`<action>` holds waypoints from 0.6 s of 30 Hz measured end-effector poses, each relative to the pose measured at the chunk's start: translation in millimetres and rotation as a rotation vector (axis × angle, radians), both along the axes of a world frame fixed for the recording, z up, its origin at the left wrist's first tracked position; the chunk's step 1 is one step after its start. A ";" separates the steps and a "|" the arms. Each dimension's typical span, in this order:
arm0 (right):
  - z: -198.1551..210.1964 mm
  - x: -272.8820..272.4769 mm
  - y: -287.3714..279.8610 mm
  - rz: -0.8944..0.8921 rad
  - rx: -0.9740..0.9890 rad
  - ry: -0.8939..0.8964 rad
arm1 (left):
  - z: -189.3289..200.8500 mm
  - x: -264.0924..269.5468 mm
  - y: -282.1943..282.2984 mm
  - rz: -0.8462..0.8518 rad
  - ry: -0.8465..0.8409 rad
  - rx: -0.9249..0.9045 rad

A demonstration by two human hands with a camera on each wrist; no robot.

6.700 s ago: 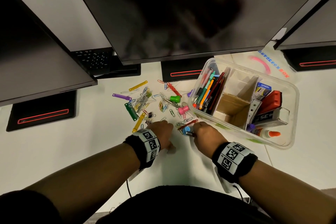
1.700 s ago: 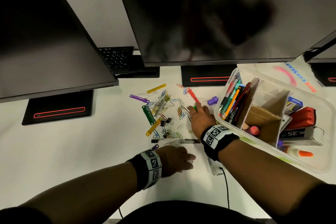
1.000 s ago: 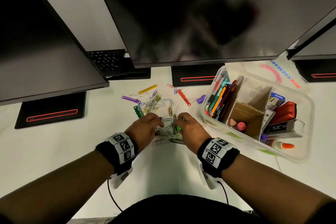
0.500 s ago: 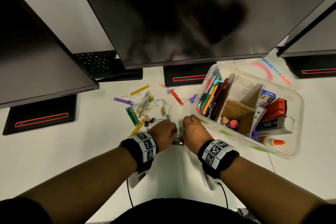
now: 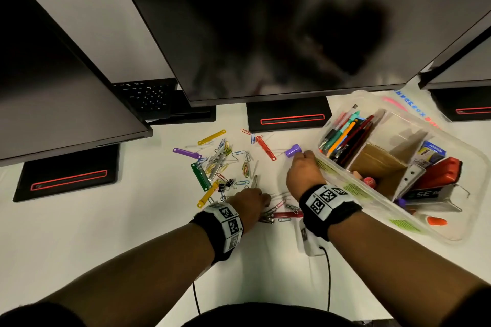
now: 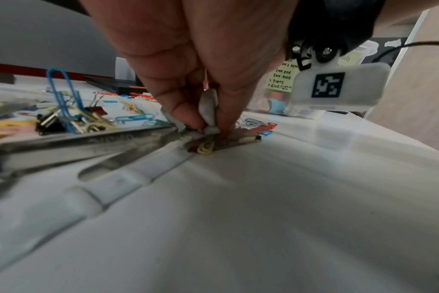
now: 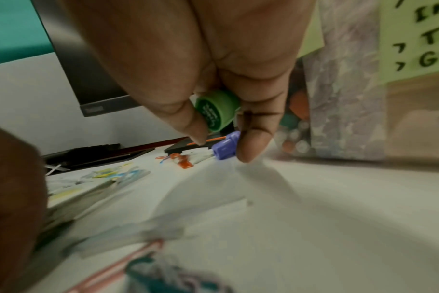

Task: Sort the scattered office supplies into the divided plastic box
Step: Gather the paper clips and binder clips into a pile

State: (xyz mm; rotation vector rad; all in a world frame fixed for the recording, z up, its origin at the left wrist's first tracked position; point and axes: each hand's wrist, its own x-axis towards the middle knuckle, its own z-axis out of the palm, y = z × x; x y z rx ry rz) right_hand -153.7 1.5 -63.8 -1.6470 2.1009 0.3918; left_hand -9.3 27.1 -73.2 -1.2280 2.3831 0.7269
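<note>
- Your right hand (image 5: 303, 172), right of centre in the head view, curls its fingers round a green cap (image 7: 217, 113) and reaches a fingertip to the purple cap (image 5: 293, 151) on the desk (image 5: 132, 233).
- Your left hand (image 5: 251, 203), at lower centre, pinches down on small clips (image 6: 208, 145) against the desk.
- The divided plastic box (image 5: 467, 223) sits at right, with pens (image 5: 342, 135) in its leftmost compartment.
- Loose paper clips and fasteners (image 5: 218, 162) lie at centre.
</note>
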 end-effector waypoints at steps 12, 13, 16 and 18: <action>-3.6 -7.7 -25.3 -0.014 -0.094 -0.070 | 8.8 5.6 -13.2 0.176 0.270 -0.007; -5.3 -9.1 -24.1 -0.005 -0.091 -0.063 | 11.3 6.7 -14.6 0.227 0.298 -0.001; -5.2 -12.6 -14.3 -0.005 -0.096 -0.072 | 14.2 10.0 -20.2 0.376 0.342 0.065; -1.0 -12.4 -7.1 -0.017 -0.109 -0.153 | 14.8 13.0 -25.4 0.446 0.347 0.096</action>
